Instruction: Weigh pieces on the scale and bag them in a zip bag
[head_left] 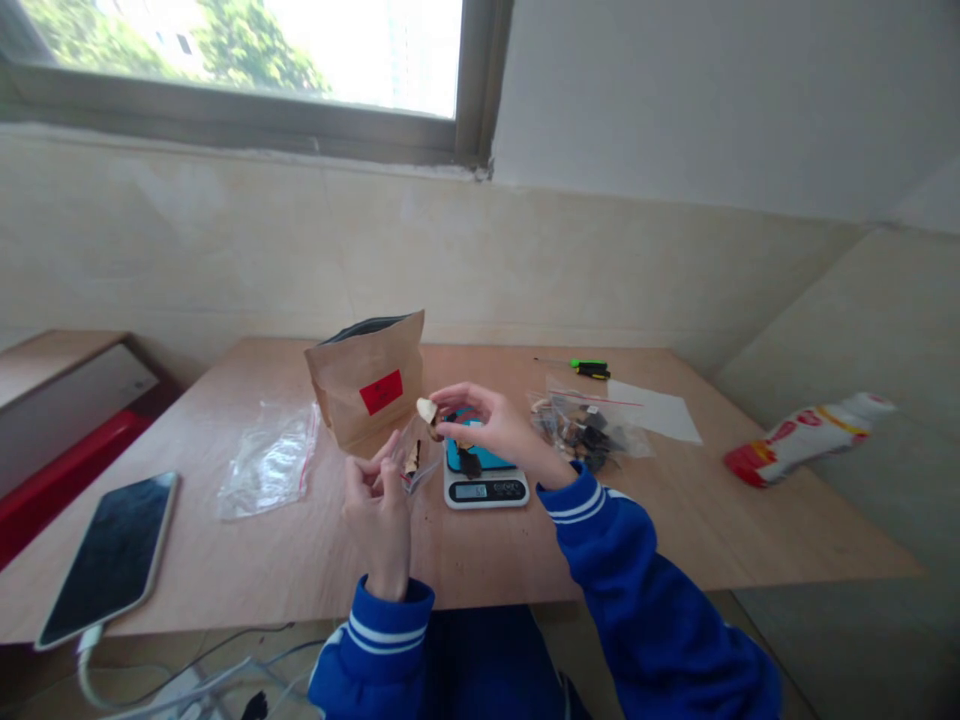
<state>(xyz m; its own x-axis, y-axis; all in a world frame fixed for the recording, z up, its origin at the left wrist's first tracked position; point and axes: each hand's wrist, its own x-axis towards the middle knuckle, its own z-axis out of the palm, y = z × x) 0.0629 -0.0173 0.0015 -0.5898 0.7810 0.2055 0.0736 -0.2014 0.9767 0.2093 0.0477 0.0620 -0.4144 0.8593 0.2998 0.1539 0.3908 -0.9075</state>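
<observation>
My left hand pinches the mouth of a small clear zip bag held above the wooden table. A few pale and dark pieces sit inside the bag. My right hand holds a small pale piece between thumb and fingers, just above the bag's opening. Right behind my hands is a small digital kitchen scale with a blue top and a dark piece lying on it. A brown paper pouch with a red label stands open behind the bag.
An empty clear zip bag lies left of the pouch. A filled clear bag of mixed pieces lies right of the scale, beside white paper and a green-handled screwdriver. A phone on a cable lies front left. A red-and-white packet lies far right.
</observation>
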